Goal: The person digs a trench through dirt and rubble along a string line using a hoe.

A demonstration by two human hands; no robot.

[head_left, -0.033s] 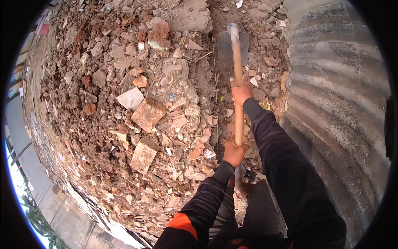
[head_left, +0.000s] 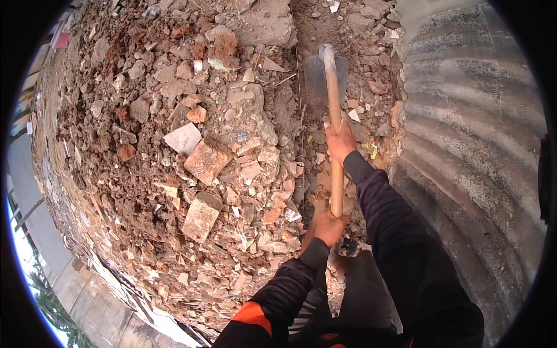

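Observation:
Both my hands grip the wooden handle of a hoe (head_left: pixel 335 95) with a wide, flat grey metal blade (head_left: pixel 317 81). My right hand (head_left: pixel 341 142) is wrapped around the middle of the shaft. Nearer to me, my left hand (head_left: pixel 331 228) closes on the butt end of the handle. The blade is at the far end, low over the soil and rubble in a narrow trench (head_left: pixel 354 101); whether its edge is sunk in the dirt is hidden. Part of a bare foot or leg shows below my left hand.
Corrugated metal sheeting (head_left: pixel 464 145) walls the right side. A heap of soil and broken brick (head_left: pixel 145 110) fills the left, with larger flat pieces (head_left: pixel 203 216) on it. A thin string (head_left: pixel 302 133) runs along the trench's left edge. A yellow wrapper (head_left: pixel 373 149) lies by the sheeting.
The hoe and both hands have shifted slightly toward me, the blade drawn back a little along the trench. My grip on the handle stays the same.

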